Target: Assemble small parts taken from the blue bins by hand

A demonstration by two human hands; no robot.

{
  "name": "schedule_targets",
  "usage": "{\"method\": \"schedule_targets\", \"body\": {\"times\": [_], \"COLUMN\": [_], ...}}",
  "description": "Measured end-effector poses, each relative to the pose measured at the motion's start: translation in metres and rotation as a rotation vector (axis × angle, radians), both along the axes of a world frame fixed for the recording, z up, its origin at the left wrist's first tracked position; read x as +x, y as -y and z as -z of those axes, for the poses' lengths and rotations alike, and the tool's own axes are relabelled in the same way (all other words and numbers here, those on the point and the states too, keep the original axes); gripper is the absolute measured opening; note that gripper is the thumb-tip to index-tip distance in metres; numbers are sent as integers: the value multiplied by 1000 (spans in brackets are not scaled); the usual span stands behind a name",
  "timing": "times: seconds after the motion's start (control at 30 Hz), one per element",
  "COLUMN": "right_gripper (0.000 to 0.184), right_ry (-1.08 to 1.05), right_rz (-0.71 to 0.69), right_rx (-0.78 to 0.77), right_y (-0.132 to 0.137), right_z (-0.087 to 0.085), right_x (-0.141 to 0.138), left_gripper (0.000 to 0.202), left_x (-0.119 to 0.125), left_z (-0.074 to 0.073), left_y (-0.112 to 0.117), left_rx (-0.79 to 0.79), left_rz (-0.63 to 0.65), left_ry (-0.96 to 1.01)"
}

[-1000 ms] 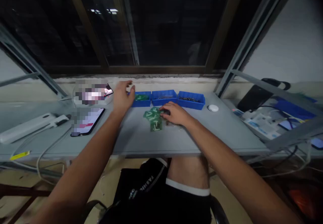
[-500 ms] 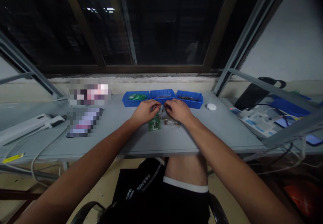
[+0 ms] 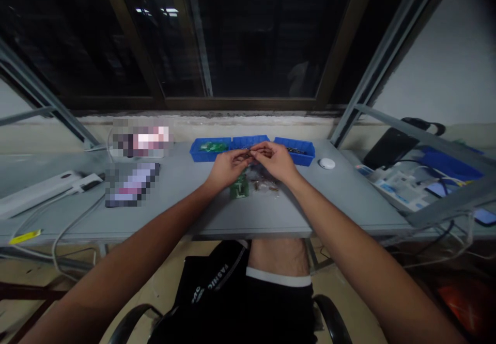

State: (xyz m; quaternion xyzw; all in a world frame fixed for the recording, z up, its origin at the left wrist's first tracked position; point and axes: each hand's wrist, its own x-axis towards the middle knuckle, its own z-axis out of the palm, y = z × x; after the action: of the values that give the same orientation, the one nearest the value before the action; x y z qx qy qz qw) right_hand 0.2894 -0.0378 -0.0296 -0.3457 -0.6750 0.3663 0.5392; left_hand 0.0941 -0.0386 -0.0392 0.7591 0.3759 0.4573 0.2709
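My left hand and my right hand are raised together above the grey table, fingertips meeting in a pinch on a small dark part that is too small to make out. Under them a pile of green circuit boards lies on the table, with some small brass-coloured parts scattered to its right. Behind my hands stand three blue bins in a row: the left bin holds green boards, the middle bin is partly hidden, the right bin holds dark small parts.
A phone lies flat at the left, another screen behind it. A white power strip with cables sits far left. A white round puck lies right of the bins. A cluttered side bench stands at the right behind a metal frame.
My left hand came back from the far left of the bins to the middle. Both hands then rose off the boards and met in a pinch over them.
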Motion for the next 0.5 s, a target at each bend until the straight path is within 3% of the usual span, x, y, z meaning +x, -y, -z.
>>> {"method": "schedule_targets", "body": {"times": [0.13, 0.27, 0.37, 0.5], "right_gripper": [40, 41, 39, 38], "right_ry": [83, 39, -53, -114], "right_rz": [172, 12, -33, 127], "right_rx": [71, -55, -130, -95], "right_y": [-3, -6, -7, -10], "right_z": [3, 6, 5, 5], "right_x": [3, 5, 5, 7], "left_gripper": [41, 46, 50, 39], "left_x": [-1, 0, 1, 0], "left_z": [2, -1, -3, -5], "left_y": [-4, -4, -5, -3], "left_rx": [-125, -238, -205, -121], "left_rz": [13, 79, 26, -53], "left_ry": [173, 281, 327, 296]}}
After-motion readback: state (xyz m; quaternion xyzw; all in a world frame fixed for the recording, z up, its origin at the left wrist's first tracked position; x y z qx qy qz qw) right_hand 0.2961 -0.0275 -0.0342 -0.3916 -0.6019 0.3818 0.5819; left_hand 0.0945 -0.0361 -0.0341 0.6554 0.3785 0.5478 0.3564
